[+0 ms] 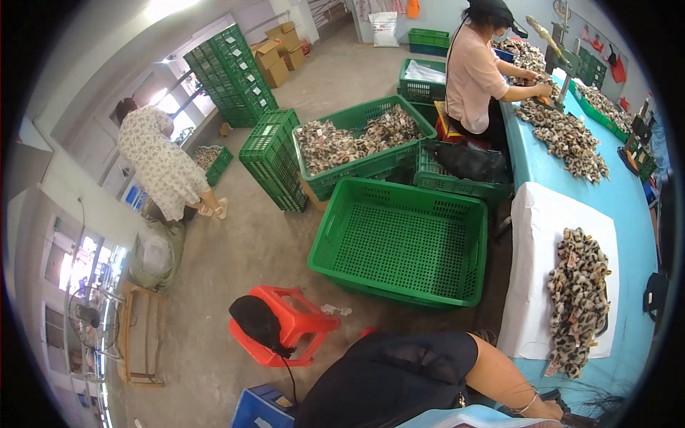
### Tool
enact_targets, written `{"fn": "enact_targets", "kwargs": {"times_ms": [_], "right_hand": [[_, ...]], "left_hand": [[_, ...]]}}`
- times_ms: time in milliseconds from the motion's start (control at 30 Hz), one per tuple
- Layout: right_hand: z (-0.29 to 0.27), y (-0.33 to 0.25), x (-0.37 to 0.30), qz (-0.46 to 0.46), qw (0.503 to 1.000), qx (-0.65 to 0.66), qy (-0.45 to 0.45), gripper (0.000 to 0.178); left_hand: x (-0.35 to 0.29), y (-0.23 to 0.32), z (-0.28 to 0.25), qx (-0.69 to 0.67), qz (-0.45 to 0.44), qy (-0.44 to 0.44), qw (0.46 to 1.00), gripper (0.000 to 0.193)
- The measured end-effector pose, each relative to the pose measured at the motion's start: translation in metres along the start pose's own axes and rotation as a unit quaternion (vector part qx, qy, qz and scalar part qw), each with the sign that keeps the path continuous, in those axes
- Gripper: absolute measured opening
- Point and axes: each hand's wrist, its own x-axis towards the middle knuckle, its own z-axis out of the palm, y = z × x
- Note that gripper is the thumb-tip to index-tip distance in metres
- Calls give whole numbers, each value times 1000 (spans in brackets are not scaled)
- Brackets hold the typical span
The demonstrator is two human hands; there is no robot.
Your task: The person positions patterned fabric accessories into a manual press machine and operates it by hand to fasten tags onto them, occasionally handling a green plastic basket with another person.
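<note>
At the lower right edge, my left hand (546, 409) lies low beside the blue table, a thin bracelet at its wrist. It is next to a dark object (560, 401) at the table's near edge, whose kind I cannot make out. Its fingers are mostly cut off, so their grip does not show. My right hand is out of view. Farther along the table, a heap of spotted black-and-cream plush pieces (576, 303) rests on a white sheet (526, 274), apart from my hand.
An unfilled green crate (399, 246) stands left of the blue table (631, 264); a crate of plush pieces (314, 178) is behind it. A red stool (296, 324) bears a black bag (258, 322). One co-worker (474, 78) handles plush pieces at the table; another person (160, 160) stands far left.
</note>
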Motion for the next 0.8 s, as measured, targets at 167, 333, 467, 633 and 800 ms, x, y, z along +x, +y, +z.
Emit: {"fn": "enact_targets", "kwargs": {"times_ms": [167, 333, 467, 633, 800], "right_hand": [[7, -21, -13, -14, 999, -18, 22, 15], [15, -22, -4, -8, 1000, -6, 0, 17], [19, -27, -6, -18, 1000, -10, 19, 18], [15, -28, -6, -26, 1000, -15, 3, 20], [-8, -19, 1, -27, 999, -26, -6, 22]], "left_hand": [[5, 11, 41, 217, -11, 171, 961, 16], [7, 5, 57, 375, -55, 275, 884, 16], [13, -12, 12, -2, 7, 22, 1000, 17], [14, -13, 11, -32, 1, -5, 999, 17], [15, -13, 30, -49, 32, 32, 998, 17]]}}
